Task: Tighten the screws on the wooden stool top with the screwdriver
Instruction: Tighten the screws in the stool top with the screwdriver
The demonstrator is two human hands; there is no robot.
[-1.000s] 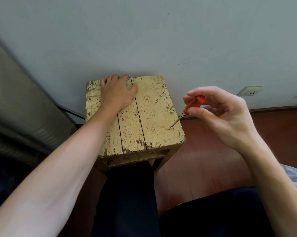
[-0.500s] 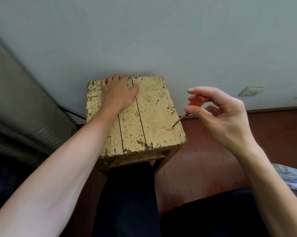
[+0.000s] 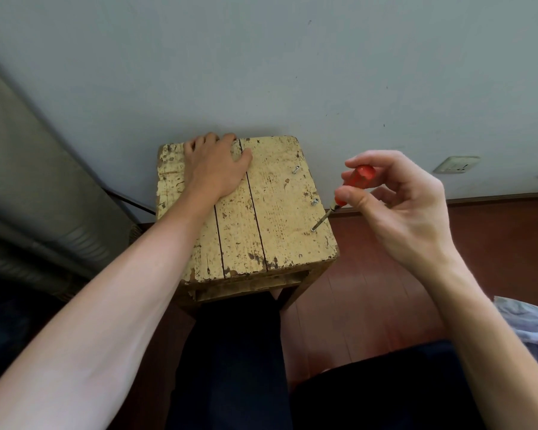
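Right hand (image 3: 407, 209) pinches the screwdriver (image 3: 356, 181) by its red handle, tip on the screw (image 3: 313, 229) at the stool's (image 3: 280, 218) 3 o'clock edge. Left hand (image 3: 216, 167) lies flat at 11. Tool looks light, stiff and skinny, so I'd keep fingers high on the handle.

The stool top (image 3: 271, 212) is three worn planks in flaking yellow paint. Near its right edge sit three small screws (image 3: 315, 202) (the far two tilted, standing proud). The red-handled screwdriver (image 3: 356, 180) slants down-left, its tip on the nearest screw (image 3: 313, 230).
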